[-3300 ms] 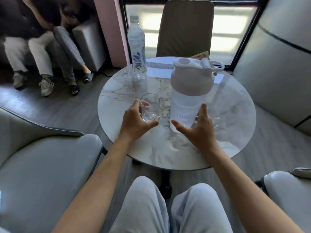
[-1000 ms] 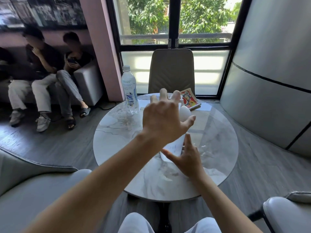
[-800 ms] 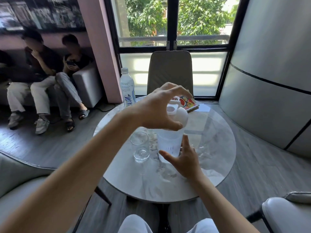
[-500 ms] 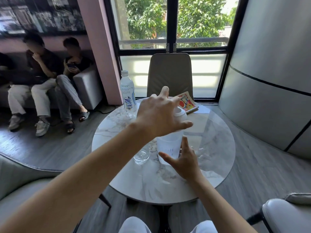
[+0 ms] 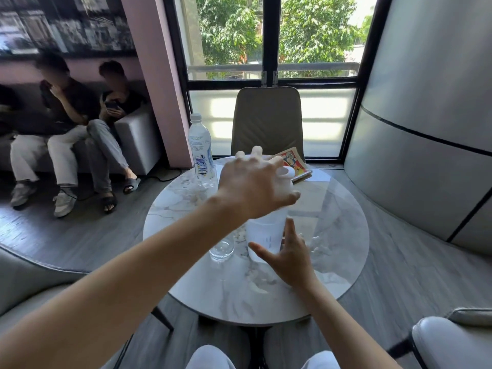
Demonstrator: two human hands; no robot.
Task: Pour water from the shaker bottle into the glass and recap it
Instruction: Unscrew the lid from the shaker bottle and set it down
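The left hand (image 5: 255,187) clasped the lid (image 5: 286,173) and the right hand (image 5: 290,259) gripped the shaker bottle (image 5: 262,230) beside the glass (image 5: 222,247), midway between the edges of the table (image 5: 332,209).

This looks like a lounge. A round marble table (image 5: 343,262) stands among padded chairs (image 5: 267,121); people (image 5: 77,110) sit on a bench (image 5: 133,139) nearby.

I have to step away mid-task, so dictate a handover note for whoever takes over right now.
The left hand is over the lid of the shaker bottle, fingers draped round it.
The right hand holds the bottle's lower body, upright on the table.
The glass stands just left of the bottle, a little water at its bottom.
Done: lid is on; whether the pour happened, unclear.
To do: check the glass, pour if needed, recap.
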